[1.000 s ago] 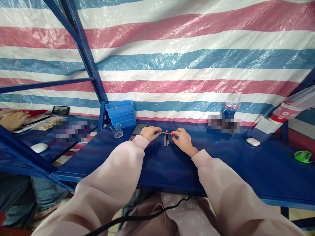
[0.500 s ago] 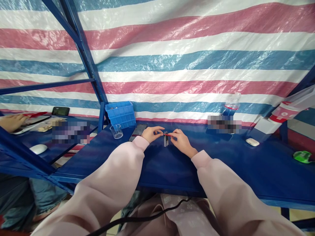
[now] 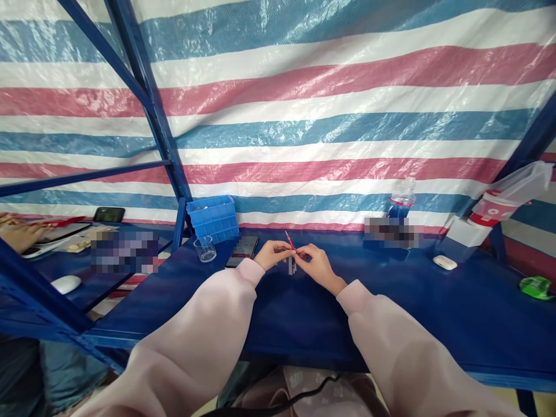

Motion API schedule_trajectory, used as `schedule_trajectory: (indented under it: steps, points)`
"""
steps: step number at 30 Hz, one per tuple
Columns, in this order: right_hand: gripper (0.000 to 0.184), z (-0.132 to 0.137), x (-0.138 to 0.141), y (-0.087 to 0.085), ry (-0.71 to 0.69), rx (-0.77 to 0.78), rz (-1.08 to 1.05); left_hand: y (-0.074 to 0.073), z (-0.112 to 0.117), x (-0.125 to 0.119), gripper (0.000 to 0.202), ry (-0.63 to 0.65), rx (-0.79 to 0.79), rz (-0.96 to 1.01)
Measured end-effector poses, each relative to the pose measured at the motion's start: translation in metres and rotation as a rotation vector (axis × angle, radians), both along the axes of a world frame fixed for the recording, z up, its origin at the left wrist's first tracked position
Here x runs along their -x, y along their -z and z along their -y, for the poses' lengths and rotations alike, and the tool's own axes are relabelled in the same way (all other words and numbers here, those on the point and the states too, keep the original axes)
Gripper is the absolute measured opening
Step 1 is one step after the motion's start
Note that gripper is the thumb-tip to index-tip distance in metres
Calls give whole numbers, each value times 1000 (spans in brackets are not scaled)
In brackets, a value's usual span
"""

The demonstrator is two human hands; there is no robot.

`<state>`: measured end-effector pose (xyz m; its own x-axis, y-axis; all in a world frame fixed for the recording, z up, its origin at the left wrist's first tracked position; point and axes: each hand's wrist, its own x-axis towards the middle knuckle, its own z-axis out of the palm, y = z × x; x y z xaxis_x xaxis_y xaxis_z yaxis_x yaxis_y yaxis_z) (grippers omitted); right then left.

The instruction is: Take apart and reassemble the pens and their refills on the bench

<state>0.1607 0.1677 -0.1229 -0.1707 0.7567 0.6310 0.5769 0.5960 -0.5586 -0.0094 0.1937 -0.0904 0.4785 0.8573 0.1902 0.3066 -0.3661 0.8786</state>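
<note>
A thin red stick with a fine pale tip (image 3: 289,240) stands tilted between my hands, its tip pointing up and away from me. My left hand (image 3: 273,255) is closed, with its fingertips pinching the stick near its lower part. From the other side, my right hand (image 3: 316,262) also pinches at the stick's lower end, and the fingertips of both hands meet there. Just below them, several slim grey and dark sticks (image 3: 292,268) lie side by side on the blue table (image 3: 304,318). My hands partly hide these sticks.
Left of my hands lie a phone (image 3: 241,251), a clear cup (image 3: 204,249) and a blue compartment box (image 3: 212,219). On the right are a bottle (image 3: 400,205), a white earbud case (image 3: 445,262), a paper cup (image 3: 493,207) and a green packet (image 3: 537,287). Another person's hand (image 3: 19,234) shows far left.
The red stick has swung from lying level, held from the right, to tilted upward. My hands have come together around its lower end. The whole view has shifted slightly upward.
</note>
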Motion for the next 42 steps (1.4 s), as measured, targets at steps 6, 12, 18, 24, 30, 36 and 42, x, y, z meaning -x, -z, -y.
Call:
schedule_trajectory:
  steps: [6,12,18,24,30,36,42]
  points:
    - [25,1,2,0,-18,34,14,-1,-1,-1,38,13,45,47]
    - [30,-2,4,-8,115,180,165,2,-12,9,28,-209,115,-157]
    - [14,-21,13,-5,291,451,345,14,-21,17,26,-355,47,-549]
    - [17,-25,18,-2,325,508,378,14,-14,12,24,-348,-1,-676]
    - [20,-23,19,-3,333,516,418,12,-10,12,22,-304,-17,-676]
    - [19,-18,19,-6,326,513,456,1,-7,23,20,-418,-278,-985]
    - [24,-14,20,-8,367,486,532,-11,-5,32,31,-466,-177,-1215]
